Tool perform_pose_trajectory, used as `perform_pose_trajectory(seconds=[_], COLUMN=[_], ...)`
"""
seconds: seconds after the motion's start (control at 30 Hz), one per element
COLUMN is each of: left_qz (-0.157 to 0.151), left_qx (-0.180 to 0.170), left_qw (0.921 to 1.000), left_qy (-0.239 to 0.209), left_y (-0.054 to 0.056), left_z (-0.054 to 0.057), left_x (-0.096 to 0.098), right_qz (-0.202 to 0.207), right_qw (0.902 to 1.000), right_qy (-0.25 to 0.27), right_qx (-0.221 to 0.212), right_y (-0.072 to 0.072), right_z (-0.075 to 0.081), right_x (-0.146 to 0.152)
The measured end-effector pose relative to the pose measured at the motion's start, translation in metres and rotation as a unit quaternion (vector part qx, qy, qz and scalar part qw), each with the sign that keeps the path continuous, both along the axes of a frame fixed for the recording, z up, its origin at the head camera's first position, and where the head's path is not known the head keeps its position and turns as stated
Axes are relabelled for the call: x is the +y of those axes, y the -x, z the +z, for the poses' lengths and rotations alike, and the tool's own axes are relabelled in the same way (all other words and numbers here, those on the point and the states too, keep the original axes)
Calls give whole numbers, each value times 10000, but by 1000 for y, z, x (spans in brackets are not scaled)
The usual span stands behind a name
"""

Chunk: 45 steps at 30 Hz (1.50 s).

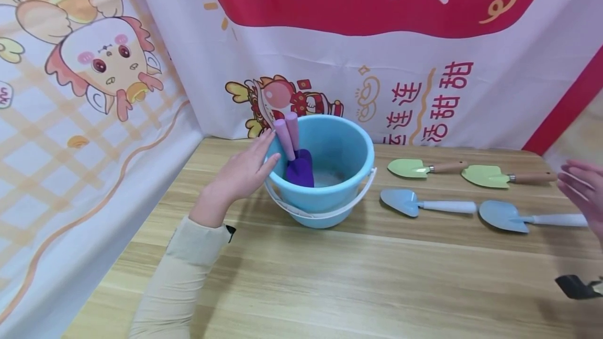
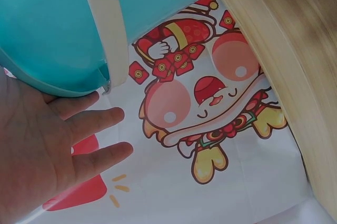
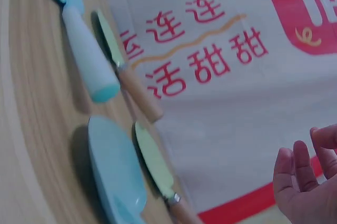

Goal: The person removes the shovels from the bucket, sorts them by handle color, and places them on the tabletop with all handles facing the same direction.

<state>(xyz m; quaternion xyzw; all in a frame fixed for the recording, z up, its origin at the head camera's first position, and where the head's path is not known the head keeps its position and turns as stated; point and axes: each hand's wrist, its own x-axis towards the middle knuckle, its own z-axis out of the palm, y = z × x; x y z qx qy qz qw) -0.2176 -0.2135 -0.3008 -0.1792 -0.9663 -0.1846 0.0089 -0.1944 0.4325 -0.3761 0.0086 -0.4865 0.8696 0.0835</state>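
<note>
My left hand [image 1: 245,169] rests against the left side of a light blue bucket [image 1: 325,200], fingers extended along its rim. In the left wrist view the fingers [image 2: 95,124] look straight and spread beside the bucket's wall. Inside the bucket stand two purple trowels [image 1: 301,171], their pale purple handles leaning out over the left rim. At the right edge my right hand [image 1: 584,192] hovers near the trowel handles, holding nothing; its fingers are slightly bent. Closest to it are a green trowel [image 1: 487,176] with a wooden handle and a blue trowel [image 1: 506,217] with a white handle.
Another green trowel [image 1: 409,168] and another blue trowel [image 1: 400,201] lie right of the bucket. The bucket's white handle [image 1: 320,215] hangs down in front. Printed cloth [image 1: 301,51] hangs behind and to the left of the wooden table [image 1: 330,286].
</note>
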Motion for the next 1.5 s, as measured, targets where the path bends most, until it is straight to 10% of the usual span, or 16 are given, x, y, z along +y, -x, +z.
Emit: perform_pose_trajectory(seconds=[0.53,0.9,1.5], left_qz=[-19,19,5], left_qx=[-72,-29,10], left_qw=[9999,10000,10000], left_qy=[81,40,83], left_y=[-1,-1,2], left_z=[-1,-1,-1], left_x=[-3,-3,-1], right_qz=[692,716,1130], right_qw=[9953,9658,9740], right_qy=[-672,-2473,-1816], right_qx=[-20,-324,752], right_y=[4,13,33], right_z=[42,79,115], right_x=[-102,-178,-265])
